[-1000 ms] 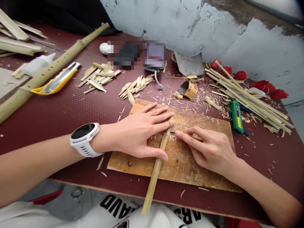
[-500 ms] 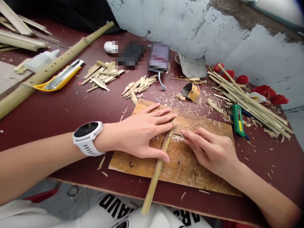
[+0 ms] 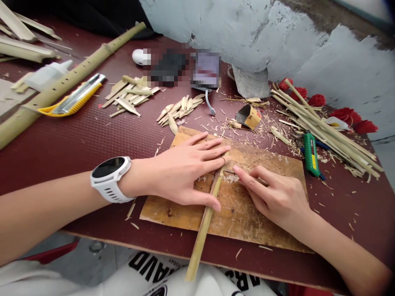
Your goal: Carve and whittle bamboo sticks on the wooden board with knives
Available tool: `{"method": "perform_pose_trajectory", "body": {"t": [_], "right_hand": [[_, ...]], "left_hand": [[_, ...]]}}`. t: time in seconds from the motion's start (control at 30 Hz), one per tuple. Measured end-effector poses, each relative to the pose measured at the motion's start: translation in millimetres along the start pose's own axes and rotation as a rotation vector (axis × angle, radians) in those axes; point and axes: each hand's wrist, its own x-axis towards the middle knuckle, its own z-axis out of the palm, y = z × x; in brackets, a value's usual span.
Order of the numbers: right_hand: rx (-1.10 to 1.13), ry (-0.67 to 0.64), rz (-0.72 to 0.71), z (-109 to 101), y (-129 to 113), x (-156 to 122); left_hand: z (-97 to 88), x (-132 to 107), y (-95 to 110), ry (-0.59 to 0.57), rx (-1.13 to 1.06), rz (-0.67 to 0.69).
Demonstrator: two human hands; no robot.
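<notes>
My left hand (image 3: pixel 188 170), with a white watch (image 3: pixel 111 172) on its wrist, lies flat with fingers spread. It presses a bamboo strip (image 3: pixel 203 230) onto a worn wooden board (image 3: pixel 247 218). The strip's near end sticks out past the table edge; part of it is hidden under my fingers. Just right of the strip, my right hand (image 3: pixel 274 193) pinches a slim metal tool (image 3: pixel 228 172) between thumb and fingers. The tool's dark, thin tip points at the strip beside my left ring finger. Most of its handle is hidden in my palm.
Bamboo pieces (image 3: pixel 182 107) lie beyond the board, and shavings are scattered on the right. A yellow cutter (image 3: pixel 74 98) rests by a holed bamboo pole (image 3: pixel 83 68). On the right are a green cutter (image 3: pixel 311 154), long bamboo strips (image 3: pixel 327 127) and red flowers (image 3: pixel 342 115).
My right index finger has stretched further along the tool, and its tip remains next to the bamboo strip. My left hand stays in place. The view has shifted slightly.
</notes>
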Motion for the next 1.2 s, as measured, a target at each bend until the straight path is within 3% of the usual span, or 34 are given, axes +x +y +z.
{"method": "perform_pose_trajectory", "body": {"t": [0.37,0.87,0.97,1.2], "right_hand": [[-0.047,-0.068,-0.069,-2,1,-5],[0.111,0.175,0.175,7,0,-1],[0.188,0.229,0.208,8,1,-2],[0.188,0.29,0.215,10,3,0]], "left_hand": [[1.6,0,-1,-0.006,-0.003,0.004],[-3.4,-1,1,0.005,-0.052,-0.029],[-6.1,-2,5,0.027,-0.108,0.008],[-16.9,-6,11,-0.08,-0.173,0.126]]}}
